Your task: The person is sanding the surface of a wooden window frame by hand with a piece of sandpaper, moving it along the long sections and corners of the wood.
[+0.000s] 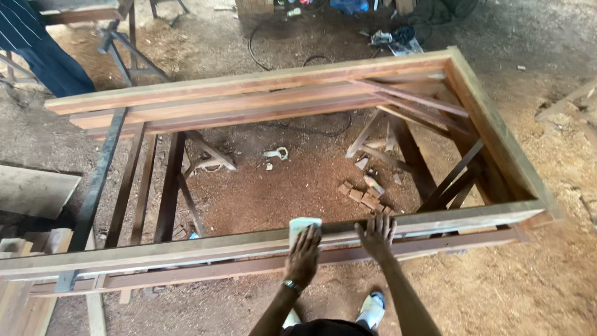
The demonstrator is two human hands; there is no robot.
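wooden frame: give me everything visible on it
The wooden frame is a large open rectangle of reddish-brown boards, lying flat on trestle-like supports above a sawdust floor. Further boards lie along its far rail. On the near rail, the left hand presses a pale sheet, probably sandpaper; the right hand rests spread beside it.

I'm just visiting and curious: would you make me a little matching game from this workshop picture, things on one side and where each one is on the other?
Things:
1. left hand
2. right hand
3. wood blocks
4. wristwatch

Places:
a. lying on the sawdust floor inside the frame
b. on the left wrist
c. pressing a pale sanding pad on the near rail of the wooden frame
d. spread flat on the near rail, holding nothing

Pairs: 1-c, 2-d, 3-a, 4-b
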